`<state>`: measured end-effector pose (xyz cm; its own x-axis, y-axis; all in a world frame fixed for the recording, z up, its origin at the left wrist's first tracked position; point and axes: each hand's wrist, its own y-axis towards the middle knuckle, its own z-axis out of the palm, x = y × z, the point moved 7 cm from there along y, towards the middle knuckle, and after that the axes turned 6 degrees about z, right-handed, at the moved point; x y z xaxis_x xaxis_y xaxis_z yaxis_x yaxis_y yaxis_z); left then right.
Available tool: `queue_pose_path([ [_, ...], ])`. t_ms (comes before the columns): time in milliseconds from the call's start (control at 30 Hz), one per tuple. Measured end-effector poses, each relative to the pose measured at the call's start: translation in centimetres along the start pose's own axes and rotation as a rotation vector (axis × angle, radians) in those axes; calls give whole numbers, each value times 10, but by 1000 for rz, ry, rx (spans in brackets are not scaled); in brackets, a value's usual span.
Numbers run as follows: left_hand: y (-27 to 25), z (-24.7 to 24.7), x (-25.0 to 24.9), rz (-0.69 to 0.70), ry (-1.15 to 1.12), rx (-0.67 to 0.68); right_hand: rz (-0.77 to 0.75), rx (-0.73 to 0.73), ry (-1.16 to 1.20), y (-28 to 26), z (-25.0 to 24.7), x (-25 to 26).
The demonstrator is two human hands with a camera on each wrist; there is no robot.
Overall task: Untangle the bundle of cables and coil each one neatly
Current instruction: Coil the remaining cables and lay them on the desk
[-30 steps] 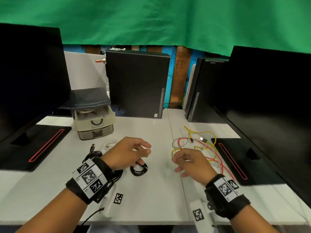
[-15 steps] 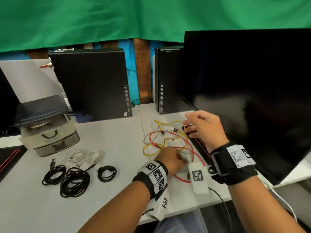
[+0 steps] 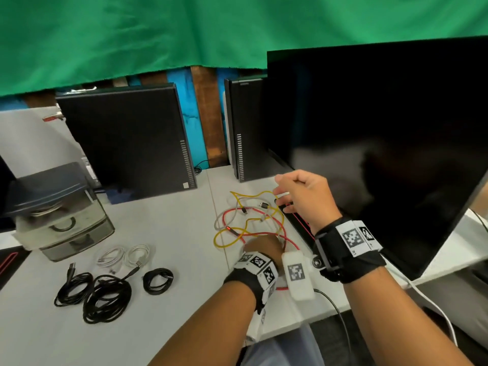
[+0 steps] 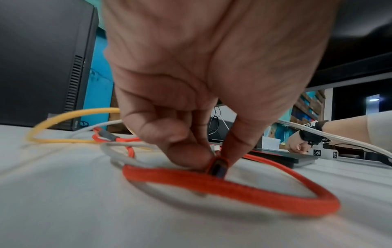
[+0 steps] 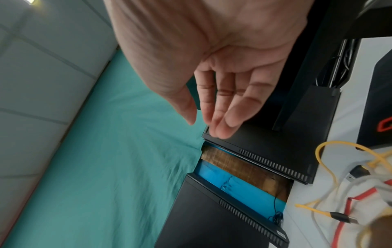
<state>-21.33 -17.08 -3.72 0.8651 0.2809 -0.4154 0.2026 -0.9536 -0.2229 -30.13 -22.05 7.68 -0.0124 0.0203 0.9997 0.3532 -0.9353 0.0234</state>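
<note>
A loose tangle of a yellow cable [image 3: 224, 236], a red cable [image 3: 260, 234] and a grey-white cable [image 3: 218, 218] lies on the white table [image 3: 171, 233] right of centre. My left hand [image 3: 264, 245] is down at the tangle's near edge. In the left wrist view its thumb and forefinger pinch the dark plug end of the red cable [image 4: 233, 182]. My right hand [image 3: 280, 198] hovers above the tangle's far right side, fingers relaxed and holding nothing [image 5: 207, 124]. Three black coiled cables [image 3: 107, 299] and white coils [image 3: 124, 256] lie to the left.
A large dark monitor [image 3: 369, 154] stands close on the right, its base [image 3: 298, 220] touching the tangle. Two black PC towers [image 3: 126, 138] [image 3: 245, 133] stand at the back, and a small drawer box [image 3: 60, 215] at the left. The table edge [image 3: 290, 326] runs near me.
A second ago my left hand was by the small black coil; it has since moved to the coloured tangle and taken the red plug. My right hand moved to the tangle's far side.
</note>
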Motion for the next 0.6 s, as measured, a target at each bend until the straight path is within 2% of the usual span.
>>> queue_pose_path([
  [133, -16, -6, 25, 3, -24, 5, 33, 84, -102, 3, 18, -17],
  [267, -33, -19, 52, 4, -206, 0, 120, 204, -228, 4, 35, -51],
  [367, -40, -26, 85, -24, -432, -101, 267, 263, -268, 3, 40, -81],
  [433, -45, -30, 103, -29, -585, -165, 312, 269, -304, 2, 42, -93],
  [600, -58, -62, 124, 68, -750, -465, 280, 368, -385, -14, 67, -97],
])
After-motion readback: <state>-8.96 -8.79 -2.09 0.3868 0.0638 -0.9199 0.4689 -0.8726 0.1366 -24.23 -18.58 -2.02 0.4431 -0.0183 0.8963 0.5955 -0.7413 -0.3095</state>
